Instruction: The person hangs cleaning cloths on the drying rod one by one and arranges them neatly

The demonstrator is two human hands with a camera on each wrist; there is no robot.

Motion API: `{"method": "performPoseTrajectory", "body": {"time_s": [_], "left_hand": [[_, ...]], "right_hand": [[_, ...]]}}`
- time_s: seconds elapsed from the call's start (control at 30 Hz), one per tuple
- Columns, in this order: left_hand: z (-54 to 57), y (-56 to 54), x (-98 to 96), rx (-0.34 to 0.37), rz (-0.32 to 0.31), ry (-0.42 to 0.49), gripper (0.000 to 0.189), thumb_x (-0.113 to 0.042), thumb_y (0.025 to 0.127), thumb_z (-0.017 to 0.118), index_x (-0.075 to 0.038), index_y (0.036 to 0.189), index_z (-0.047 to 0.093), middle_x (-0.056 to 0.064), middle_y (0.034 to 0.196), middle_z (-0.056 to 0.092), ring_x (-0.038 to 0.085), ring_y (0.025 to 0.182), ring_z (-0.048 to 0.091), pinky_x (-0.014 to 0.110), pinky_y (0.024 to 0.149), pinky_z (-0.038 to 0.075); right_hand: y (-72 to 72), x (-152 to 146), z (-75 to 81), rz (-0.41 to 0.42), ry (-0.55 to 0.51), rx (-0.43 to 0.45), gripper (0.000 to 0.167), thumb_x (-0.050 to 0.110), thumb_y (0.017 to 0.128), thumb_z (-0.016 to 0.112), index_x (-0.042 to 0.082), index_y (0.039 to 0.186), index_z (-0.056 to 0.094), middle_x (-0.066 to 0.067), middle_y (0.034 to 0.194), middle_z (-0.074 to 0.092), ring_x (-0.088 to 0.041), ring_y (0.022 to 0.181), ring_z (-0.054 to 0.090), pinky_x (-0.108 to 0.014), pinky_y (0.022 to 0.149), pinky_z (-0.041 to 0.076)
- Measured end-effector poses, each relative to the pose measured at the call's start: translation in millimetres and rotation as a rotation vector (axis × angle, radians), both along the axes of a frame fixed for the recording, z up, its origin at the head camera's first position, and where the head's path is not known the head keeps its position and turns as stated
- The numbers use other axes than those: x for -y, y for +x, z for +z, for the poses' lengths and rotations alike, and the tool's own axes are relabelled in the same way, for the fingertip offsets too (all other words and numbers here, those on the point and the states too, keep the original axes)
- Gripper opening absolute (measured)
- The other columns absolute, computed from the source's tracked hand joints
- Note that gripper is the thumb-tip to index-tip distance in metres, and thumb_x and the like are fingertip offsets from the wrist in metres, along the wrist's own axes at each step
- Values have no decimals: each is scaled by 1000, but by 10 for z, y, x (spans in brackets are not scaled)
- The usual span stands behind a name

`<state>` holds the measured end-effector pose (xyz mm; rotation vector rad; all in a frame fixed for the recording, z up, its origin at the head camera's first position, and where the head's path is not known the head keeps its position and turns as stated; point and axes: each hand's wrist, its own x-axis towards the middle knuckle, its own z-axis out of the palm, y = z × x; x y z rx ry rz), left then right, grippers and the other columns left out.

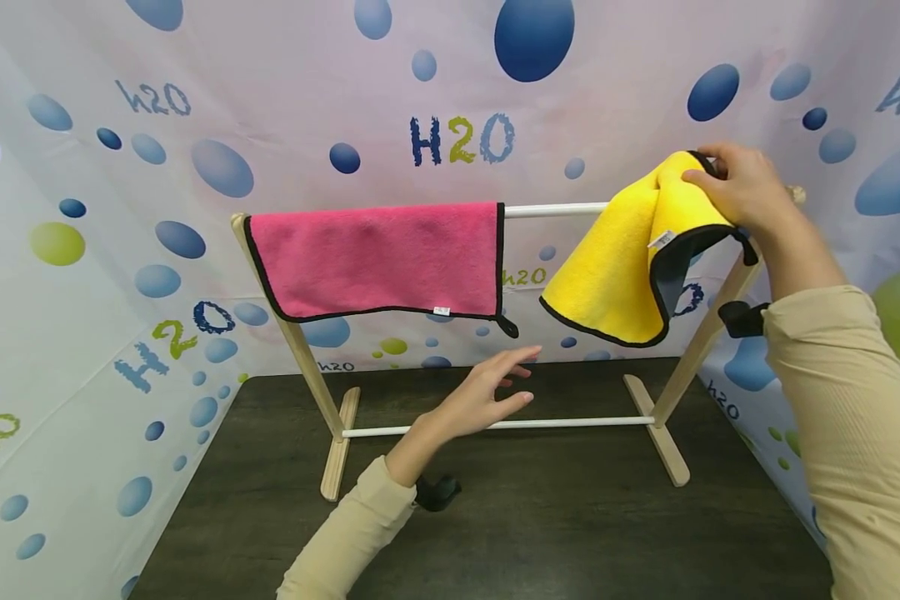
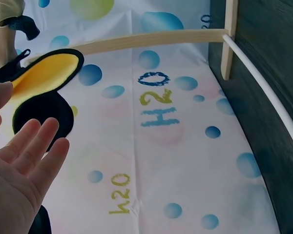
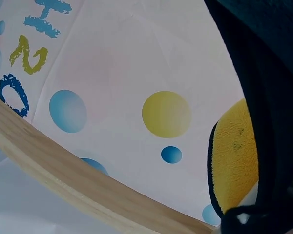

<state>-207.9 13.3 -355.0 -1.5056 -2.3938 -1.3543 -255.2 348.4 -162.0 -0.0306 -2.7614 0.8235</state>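
Note:
My right hand (image 1: 742, 187) pinches the top edge of a yellow towel (image 1: 615, 258) at the right end of the rack's upper white rail (image 1: 555, 210). The towel hangs in loose folds with black trim, a small white tag and a dark grey underside (image 1: 675, 271) turned outward at its lower right. In the right wrist view, dark cloth (image 3: 278, 97) fills the right side and hides most of that hand. My left hand (image 1: 480, 396) is held in the air below the two towels, fingers spread and holding nothing. A pink towel (image 1: 375, 262) hangs over the rail's left part.
The wooden rack stands on a dark table (image 1: 495, 517), with feet at both sides and a lower white bar (image 1: 570, 423) behind my left hand. Its right post (image 1: 693, 358) is close under my right forearm. A printed backdrop (image 1: 292, 100) rises behind the rack.

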Motion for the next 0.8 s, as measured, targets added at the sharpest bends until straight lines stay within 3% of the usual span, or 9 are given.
{"method": "performPoseTrajectory", "body": {"time_s": [0.2,0.47,0.63,0.8], "left_hand": [[45,6,-157,-5,1,27,58,-9,88,59,-7,139,33,12,134,44,21,110,55,35,87,48],[35,-38,-323,21,40,20,57,-13,88,60,-9,139,34,11,131,46,20,106,57,24,84,48],[21,-90,-408,46,104,-7,55,-15,90,58,-8,139,35,12,130,48,20,103,58,26,82,50],[42,-133,-483,73,170,22,54,-15,90,57,-8,139,33,13,130,49,22,101,60,29,82,51]], "right_hand": [[11,-1,-7,-7,-6,-5,59,33,96,38,-4,141,26,-30,120,43,-22,77,44,-7,52,36],[5,3,-25,9,-14,-25,58,33,96,38,-4,140,28,-28,114,45,-18,73,45,-7,53,38],[-1,-4,-32,9,-36,-17,58,33,96,39,-3,141,26,-28,116,44,-13,70,44,-7,53,39],[-12,-3,-28,4,-49,-11,58,33,96,39,-2,141,25,-29,120,43,-10,69,44,-7,53,39]]}}
